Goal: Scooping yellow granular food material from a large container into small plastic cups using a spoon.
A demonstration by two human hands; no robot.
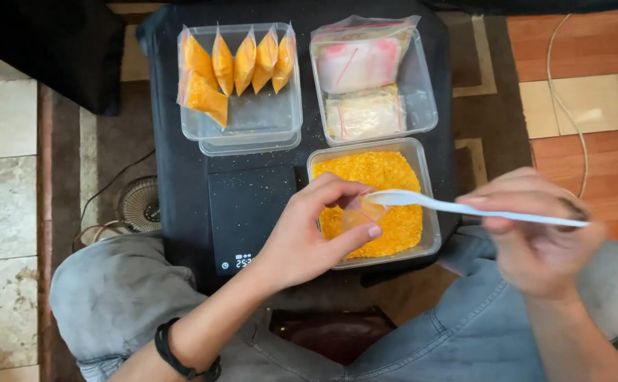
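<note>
Our left hand has its grip pinched shut on a small clear bag, thumb and fingertips clamped on the bag's mouth, holding it over the tub of orange crumbs. Our right hand is closed round the handle of a white plastic spoon, whose bowl end sits right at the bag's opening, approx. touching it.

The bag is mostly hidden by the left fingers; we can't tell how much is inside. The right hand is blurred, so exact finger placement is unclear.

The bag sits between both hands, just above the near part of the tub. Left of the tub, a black scale lies on the dark desk. Behind: a tray w/ filled orange bags and a tray w/ pale bags.
</note>
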